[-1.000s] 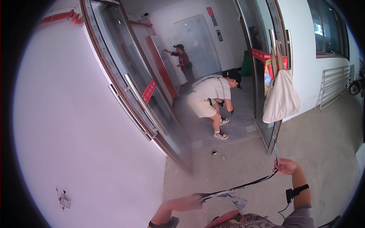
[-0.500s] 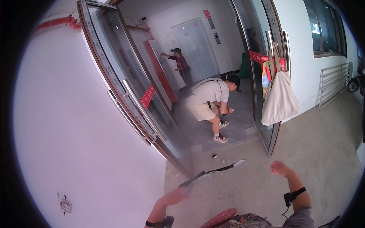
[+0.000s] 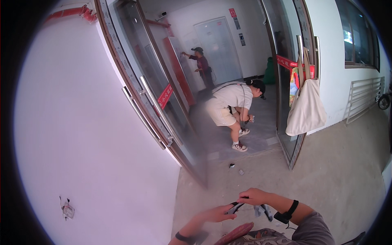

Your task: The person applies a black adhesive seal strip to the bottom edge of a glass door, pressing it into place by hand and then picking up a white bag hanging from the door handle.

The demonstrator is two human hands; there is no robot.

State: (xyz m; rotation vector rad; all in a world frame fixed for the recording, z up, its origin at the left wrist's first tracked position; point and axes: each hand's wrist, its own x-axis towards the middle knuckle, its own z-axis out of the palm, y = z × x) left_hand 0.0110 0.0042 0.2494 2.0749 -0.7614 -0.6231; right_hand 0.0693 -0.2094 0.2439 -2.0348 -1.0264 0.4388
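Observation:
A limp black-and-grey strip [image 3: 234,208], whose exact kind I cannot make out, is bunched between my two hands. My left hand [image 3: 218,213] is closed on it, thumb below and fingers above. From the other side my right hand [image 3: 254,197] pinches the strip with curled fingers. A loose grey and black end [image 3: 263,211] dangles below my right wrist. Each forearm wears a black band. Close to my body, under my left hand, is a dark red rounded item [image 3: 237,234] that I cannot name.
Two glass doors stand open ahead, with a cream cloth bag [image 3: 308,108] on the right handle. A person [image 3: 232,104] bends in the doorway; another [image 3: 202,67] stands by a red cabinet [image 3: 179,71]. Small litter [image 3: 232,165] lies before the threshold. A metal rack [image 3: 364,98] leans against the right wall.
My right hand has come left and down to meet my left hand and grips the strip too. The strip, stretched out forward before, is now gathered between them.

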